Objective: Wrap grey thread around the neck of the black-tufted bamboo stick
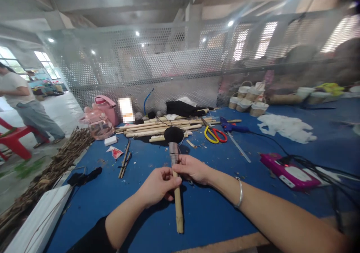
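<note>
Both hands hold a brush-like piece [175,159] upright over the blue table [225,208]: a bamboo stick handle, a grey metal collar and a round black tuft on top. My left hand [159,187] is closed around the stick's middle. My right hand [191,168] pinches the stick just under the grey collar, a silver bangle on its wrist. The stick's lower end [179,223] points toward me.
A pile of bamboo sticks [163,127], yellow and red scissors [215,134], a blue glue gun [233,127], a pink device [287,172] with cables, white cloth [285,127], small baskets [249,103], a pink bottle [99,123]. Twigs [56,163] lie left; a person [25,103] stands far left.
</note>
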The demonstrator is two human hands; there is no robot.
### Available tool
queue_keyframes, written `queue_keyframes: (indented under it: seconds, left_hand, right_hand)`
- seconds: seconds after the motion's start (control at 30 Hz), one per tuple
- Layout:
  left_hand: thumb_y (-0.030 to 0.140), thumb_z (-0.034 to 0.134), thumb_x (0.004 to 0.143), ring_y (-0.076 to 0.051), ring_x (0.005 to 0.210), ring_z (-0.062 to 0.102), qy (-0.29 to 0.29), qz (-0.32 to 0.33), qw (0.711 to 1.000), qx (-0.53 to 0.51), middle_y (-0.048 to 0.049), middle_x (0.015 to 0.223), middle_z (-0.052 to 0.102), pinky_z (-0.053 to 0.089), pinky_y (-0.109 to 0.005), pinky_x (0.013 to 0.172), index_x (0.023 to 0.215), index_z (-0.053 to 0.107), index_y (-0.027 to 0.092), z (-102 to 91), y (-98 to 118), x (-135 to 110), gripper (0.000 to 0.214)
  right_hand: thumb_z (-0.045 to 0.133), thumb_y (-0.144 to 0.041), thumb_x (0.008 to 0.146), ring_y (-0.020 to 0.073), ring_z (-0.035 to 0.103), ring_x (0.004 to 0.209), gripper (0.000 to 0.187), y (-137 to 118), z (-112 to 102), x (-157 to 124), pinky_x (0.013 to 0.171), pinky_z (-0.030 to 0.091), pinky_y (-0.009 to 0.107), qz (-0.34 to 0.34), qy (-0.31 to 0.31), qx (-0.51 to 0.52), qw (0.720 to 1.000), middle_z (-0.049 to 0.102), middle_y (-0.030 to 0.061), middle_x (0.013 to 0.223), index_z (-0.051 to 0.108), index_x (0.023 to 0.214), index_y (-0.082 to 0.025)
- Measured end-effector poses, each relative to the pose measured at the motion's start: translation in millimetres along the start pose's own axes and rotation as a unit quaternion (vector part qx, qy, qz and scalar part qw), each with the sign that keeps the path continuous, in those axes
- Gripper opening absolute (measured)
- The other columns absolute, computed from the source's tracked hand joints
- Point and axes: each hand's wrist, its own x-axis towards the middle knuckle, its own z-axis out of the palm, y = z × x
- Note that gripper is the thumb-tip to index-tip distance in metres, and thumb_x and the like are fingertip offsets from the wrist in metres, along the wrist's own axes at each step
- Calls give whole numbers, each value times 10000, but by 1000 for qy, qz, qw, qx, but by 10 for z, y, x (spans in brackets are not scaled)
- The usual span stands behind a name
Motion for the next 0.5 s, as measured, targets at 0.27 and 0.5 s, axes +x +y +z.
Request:
queue_keyframes:
  seconds: [0.27,0.5]
  left_hand:
    - [334,455,826,-128,587,549,207,109,963,132,-18,697,621,424,-233,537,1036,540,166,-225,4,35,282]
    - [328,500,809,-142,737,543,235,168,921,263,-44,872,634,404,-261,685,886,621,177,-106,91,-80,208]
  right_hand:
    - [657,-466,684,25,188,321,378,-15,43,-8,305,120,176,-6,71,12,997,320,-122,436,429,778,-181]
    - [657,-480,680,25,196,328,391,-10,55,0,313,126,171,7,85,-5,996,307,-124,426,427,777,-179]
